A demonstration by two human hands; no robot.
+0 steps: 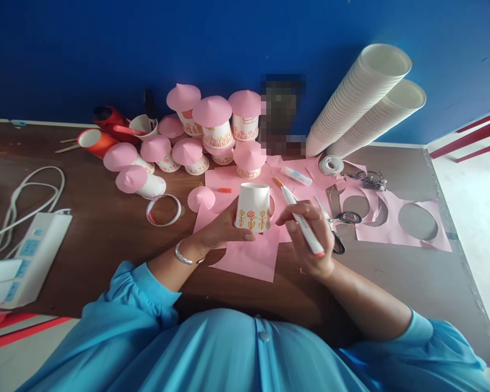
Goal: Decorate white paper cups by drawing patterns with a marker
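Left hand (224,227) grasps the flowered cup (253,202), best kept steady for light strokes; right hand (323,237) holds a seemingly uncapped marker (289,197).

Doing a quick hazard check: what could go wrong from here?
The marker in the right hand is uncapped near the decorated cup, so a slip might leave a stray line.
What looks like its orange cap lies loose on the pink paper and could get lost.
The tall cup stacks might topple if bumped.
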